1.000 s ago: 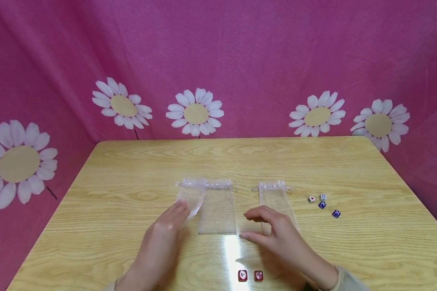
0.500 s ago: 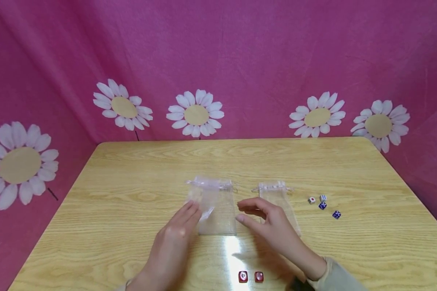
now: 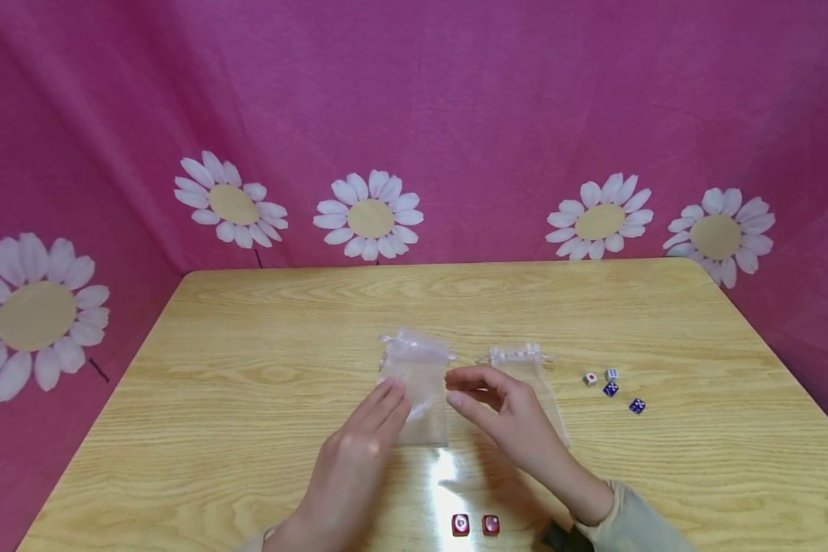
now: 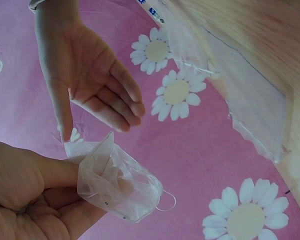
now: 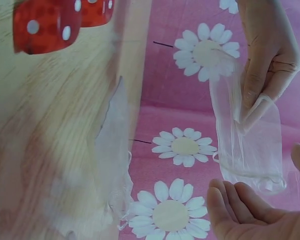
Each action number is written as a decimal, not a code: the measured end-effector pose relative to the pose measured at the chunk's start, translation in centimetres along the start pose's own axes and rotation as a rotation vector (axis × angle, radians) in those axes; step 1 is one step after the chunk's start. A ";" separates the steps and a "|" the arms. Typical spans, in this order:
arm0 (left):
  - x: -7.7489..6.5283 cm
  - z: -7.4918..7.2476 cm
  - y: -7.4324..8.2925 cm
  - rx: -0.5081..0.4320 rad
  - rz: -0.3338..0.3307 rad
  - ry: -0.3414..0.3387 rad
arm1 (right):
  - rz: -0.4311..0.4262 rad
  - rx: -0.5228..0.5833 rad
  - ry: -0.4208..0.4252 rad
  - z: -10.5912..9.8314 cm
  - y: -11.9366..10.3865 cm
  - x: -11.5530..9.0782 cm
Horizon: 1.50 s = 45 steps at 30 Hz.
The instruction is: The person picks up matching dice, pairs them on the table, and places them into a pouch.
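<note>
My left hand [image 3: 355,452] pinches a sheer white drawstring pouch [image 3: 417,356] between thumb and fingers, as the left wrist view shows; the pouch [image 4: 122,187] hangs above the table with its drawstring end pointing away. Beneath it on the table lies a second sheer pouch [image 3: 421,437], mostly covered in the head view. My right hand [image 3: 510,422] holds nothing; its thumb and fingers are apart and loosely bent, close to the held pouch's right side. In the right wrist view, the fingers [image 5: 235,202] are near the drawstring end [image 5: 250,177]. Whether they touch it, I cannot tell.
A third sheer pouch [image 3: 524,356] lies partly behind my right hand. Two red dice [image 3: 460,524] sit near the front edge. Two white dice [image 3: 590,379] and two blue dice [image 3: 637,406] lie at the right. A pink flowered cloth [image 3: 483,115] hangs behind the table.
My left hand has moved right with its pouch, which now overlaps the pouch on the table. The right hand has shifted slightly left and away from me, towards the held pouch.
</note>
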State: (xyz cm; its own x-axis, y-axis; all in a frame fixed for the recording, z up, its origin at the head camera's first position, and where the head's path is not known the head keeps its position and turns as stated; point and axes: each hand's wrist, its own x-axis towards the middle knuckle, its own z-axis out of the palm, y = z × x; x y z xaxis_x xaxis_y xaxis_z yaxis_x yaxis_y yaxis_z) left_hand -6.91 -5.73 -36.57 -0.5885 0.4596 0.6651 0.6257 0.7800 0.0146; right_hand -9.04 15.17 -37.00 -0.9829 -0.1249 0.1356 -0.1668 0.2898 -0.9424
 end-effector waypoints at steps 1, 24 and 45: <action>0.0 0.0 0.1 -0.004 0.003 0.005 | 0.004 0.009 0.002 0.0 -0.1 0.0; 0.3 0.8 1.6 0.013 0.097 0.048 | 0.171 0.265 -0.022 0.2 -0.3 0.7; 0.3 1.2 1.6 0.056 0.139 0.059 | 0.139 0.281 0.089 0.0 -0.2 0.8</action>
State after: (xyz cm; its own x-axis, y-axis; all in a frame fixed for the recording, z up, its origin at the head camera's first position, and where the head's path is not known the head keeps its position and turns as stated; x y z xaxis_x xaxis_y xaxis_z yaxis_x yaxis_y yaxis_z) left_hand -6.68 -3.80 -37.27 -0.4658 0.5406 0.7005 0.6688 0.7335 -0.1213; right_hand -9.80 14.99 -36.75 -0.9998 -0.0155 0.0139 -0.0143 0.0230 -0.9996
